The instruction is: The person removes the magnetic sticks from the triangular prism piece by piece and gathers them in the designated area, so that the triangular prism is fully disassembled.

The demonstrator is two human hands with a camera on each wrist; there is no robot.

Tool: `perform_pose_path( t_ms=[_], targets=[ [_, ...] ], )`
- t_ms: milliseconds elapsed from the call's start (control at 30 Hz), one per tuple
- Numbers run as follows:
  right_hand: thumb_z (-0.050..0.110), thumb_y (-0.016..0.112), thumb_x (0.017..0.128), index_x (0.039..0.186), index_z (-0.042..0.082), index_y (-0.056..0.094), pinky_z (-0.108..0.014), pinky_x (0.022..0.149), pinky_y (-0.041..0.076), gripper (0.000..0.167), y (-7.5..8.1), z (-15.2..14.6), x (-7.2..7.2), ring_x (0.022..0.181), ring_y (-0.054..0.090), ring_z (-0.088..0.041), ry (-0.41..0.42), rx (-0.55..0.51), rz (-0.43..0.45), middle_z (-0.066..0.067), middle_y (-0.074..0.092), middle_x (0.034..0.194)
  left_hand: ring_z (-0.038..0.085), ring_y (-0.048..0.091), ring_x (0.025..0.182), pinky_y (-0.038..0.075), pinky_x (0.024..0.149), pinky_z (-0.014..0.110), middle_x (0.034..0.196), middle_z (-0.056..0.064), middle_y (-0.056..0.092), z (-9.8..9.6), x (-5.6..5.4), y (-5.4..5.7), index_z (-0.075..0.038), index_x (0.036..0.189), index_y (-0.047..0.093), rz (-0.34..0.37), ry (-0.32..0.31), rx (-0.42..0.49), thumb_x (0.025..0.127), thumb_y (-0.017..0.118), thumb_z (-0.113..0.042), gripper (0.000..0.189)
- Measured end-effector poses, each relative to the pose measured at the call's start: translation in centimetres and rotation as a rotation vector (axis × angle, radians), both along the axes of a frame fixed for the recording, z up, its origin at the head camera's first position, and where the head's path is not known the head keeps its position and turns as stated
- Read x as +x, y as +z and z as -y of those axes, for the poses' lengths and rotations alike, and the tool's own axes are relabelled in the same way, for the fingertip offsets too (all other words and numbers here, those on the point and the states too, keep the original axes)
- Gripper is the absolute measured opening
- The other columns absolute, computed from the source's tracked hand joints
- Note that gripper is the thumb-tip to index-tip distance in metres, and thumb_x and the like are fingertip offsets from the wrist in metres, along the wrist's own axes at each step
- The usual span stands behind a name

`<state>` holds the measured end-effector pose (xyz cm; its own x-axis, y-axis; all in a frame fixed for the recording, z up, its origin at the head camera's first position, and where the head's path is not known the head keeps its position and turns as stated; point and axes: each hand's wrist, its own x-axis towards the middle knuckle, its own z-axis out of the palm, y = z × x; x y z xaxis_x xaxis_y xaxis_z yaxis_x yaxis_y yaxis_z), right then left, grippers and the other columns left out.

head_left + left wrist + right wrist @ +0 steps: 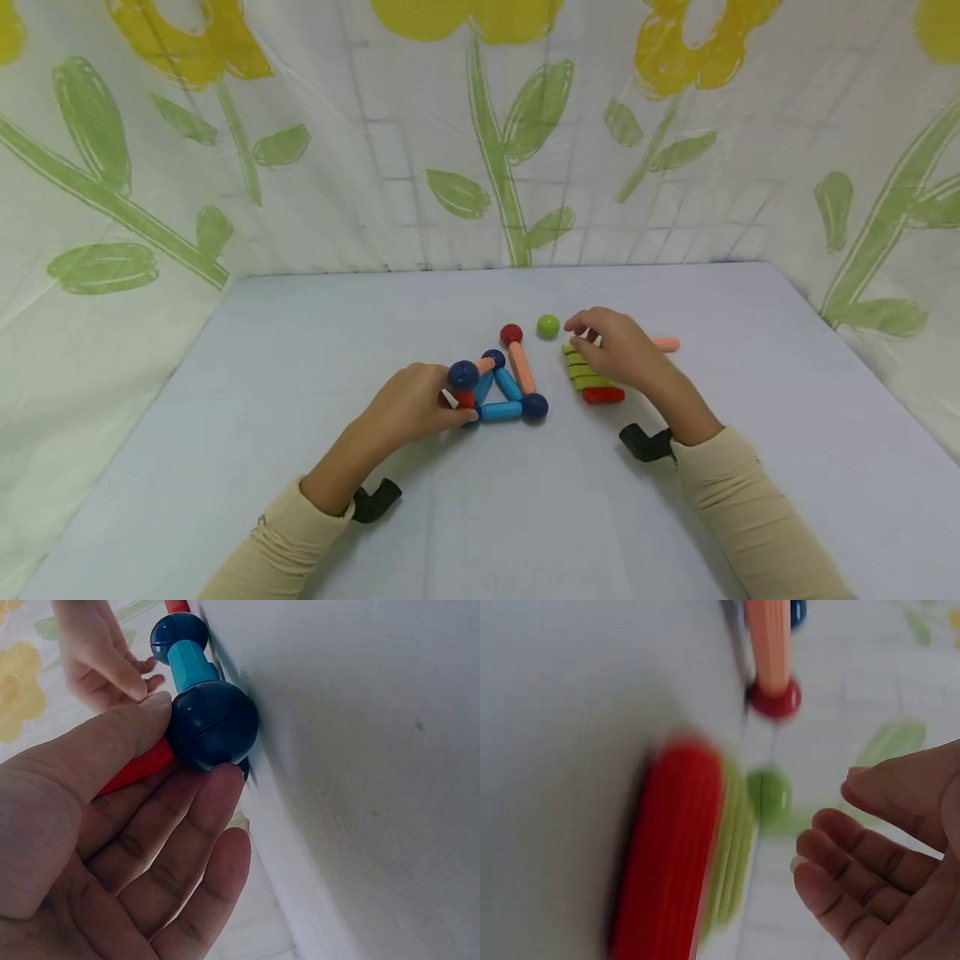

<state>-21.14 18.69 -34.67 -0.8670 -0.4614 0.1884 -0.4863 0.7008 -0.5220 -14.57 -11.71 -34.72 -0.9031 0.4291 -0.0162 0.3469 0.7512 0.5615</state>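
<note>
My left hand (408, 404) pinches the near left corner of a magnetic rod-and-ball build, thumb and fingertips on a dark blue ball (214, 726). Three blue rods (502, 411) and dark blue balls (535, 407) form a flat triangle. From the held corner a red rod (139, 766) rises to another dark blue ball (462, 375), and a peach rod (486, 365) runs from there toward the back corner. My right hand (618, 346) hovers over a row of green rods (592, 371), fingers loosely bent with nothing between them. A second red rod (667, 847) lies at the row's near end.
A longer peach rod (520, 368) reaches from the triangle's right corner to a red ball (512, 334). Behind, a green ball (548, 326) sits on the white table (337, 333). Another peach rod (666, 343) lies beyond my right wrist. A flower-print curtain (300, 208) hangs at the back.
</note>
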Motion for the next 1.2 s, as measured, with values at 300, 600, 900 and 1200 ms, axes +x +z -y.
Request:
perform_pose_path(
  t_ms=[300,600,900,1200],
  targets=[
    [0.015,0.066,0.096,0.129,0.0,0.062,-0.042,0.08,0.052,0.036,-0.1,6.8,-1.6,0.096,0.06,-0.029,0.045,0.069,0.055,-0.017,0.064,0.115,0.007,0.062,0.063,0.051,0.058,0.025,0.074,-0.003,0.068,0.0,-0.1,0.0,-0.01,0.082,0.07,-0.008,-0.012,0.009,0.082,0.085,-0.021,0.019],
    [0.007,0.063,0.095,0.124,-0.001,0.066,-0.041,0.087,0.051,0.031,-1.0,9.4,-4.3,0.099,0.058,-0.028,0.087,0.203,0.159,-0.017,0.064,0.113,0.005,0.062,0.062,0.051,0.057,0.024,0.075,-0.003,0.069,0.2,-0.1,-0.1,-0.01,0.081,0.07,-0.028,-0.043,0.033,0.082,0.085,-0.02,0.018],
    [0.011,0.07,0.095,0.12,0.001,0.059,-0.043,0.085,0.052,0.029,-0.2,8.3,-3.4,0.098,0.06,-0.03,-0.002,-0.013,0.088,-0.017,0.062,0.112,0.007,0.059,0.059,0.05,0.055,0.025,0.076,-0.001,0.069,-0.1,0.0,0.3,-0.007,0.093,0.073,-0.011,-0.018,0.002,0.082,0.085,-0.021,0.022],
    [0.008,0.065,0.098,0.129,0.004,0.058,-0.046,0.087,0.053,0.033,0.4,2.8,-3.2,0.111,0.059,-0.034,-0.184,-0.25,0.161,-0.015,0.059,0.126,0.006,0.061,0.063,0.05,0.057,0.025,0.079,-0.001,0.07,0.1,0.0,0.0,-0.01,0.083,0.071,-0.024,-0.015,0.001,0.082,0.085,-0.021,0.018]
  ],
)
